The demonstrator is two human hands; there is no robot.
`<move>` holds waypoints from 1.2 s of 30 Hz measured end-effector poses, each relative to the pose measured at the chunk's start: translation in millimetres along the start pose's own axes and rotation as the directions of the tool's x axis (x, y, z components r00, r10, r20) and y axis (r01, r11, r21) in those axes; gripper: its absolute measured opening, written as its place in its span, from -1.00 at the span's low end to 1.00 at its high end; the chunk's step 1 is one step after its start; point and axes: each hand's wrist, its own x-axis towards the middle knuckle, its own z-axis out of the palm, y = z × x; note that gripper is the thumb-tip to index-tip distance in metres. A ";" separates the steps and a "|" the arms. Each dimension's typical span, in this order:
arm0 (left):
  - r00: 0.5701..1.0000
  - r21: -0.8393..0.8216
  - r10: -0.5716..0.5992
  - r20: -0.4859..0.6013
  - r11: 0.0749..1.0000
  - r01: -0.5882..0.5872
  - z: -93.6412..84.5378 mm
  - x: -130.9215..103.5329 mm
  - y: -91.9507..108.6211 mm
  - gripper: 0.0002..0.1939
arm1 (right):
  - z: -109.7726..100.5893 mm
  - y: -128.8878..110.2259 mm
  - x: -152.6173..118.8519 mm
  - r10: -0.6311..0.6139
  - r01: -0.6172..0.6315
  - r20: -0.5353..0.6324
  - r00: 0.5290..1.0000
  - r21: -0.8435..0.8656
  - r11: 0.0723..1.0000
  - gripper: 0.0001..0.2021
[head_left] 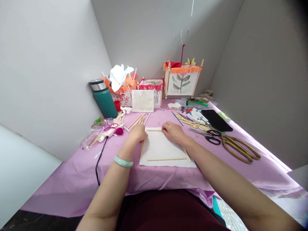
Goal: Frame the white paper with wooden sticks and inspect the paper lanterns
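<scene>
A white sheet of paper lies flat before me, with thin wooden sticks along its four sides. My left hand is closed at the upper left corner, its fingers around the top of the left stick. At the paper's far edge, my right hand has its fingers bent together on the right end of the top stick. The bottom stick rests untouched near the front edge. Beneath my right wrist, most of the right stick is hidden.
Right: small scissors, large gold-handled scissors, a black phone, markers and loose sticks. Left: a pink glue gun with a black cord and a green bottle. Decorated paper lanterns stand behind on the pink tablecloth.
</scene>
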 end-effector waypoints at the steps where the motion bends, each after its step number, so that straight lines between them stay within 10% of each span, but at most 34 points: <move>1: 1.000 0.007 0.001 0.002 1.000 -0.001 -2.2 0.2 -0.8 -0.85 | 0.0 0.1 0.1 0.000 0.000 -0.003 1.000 0.000 1.000 -0.80; 22: 0.993 -0.397 0.095 0.072 0.916 -0.059 2.3 -2.4 -6.7 -0.80 | 0.5 0.8 1.1 0.000 0.000 0.004 1.000 -0.021 1.000 -0.80; 36: 0.996 -0.377 -0.077 0.034 0.922 0.084 17.9 -7.4 -6.4 -0.60 | 1.9 1.8 1.7 -0.009 0.009 0.001 1.000 -0.017 1.000 -0.81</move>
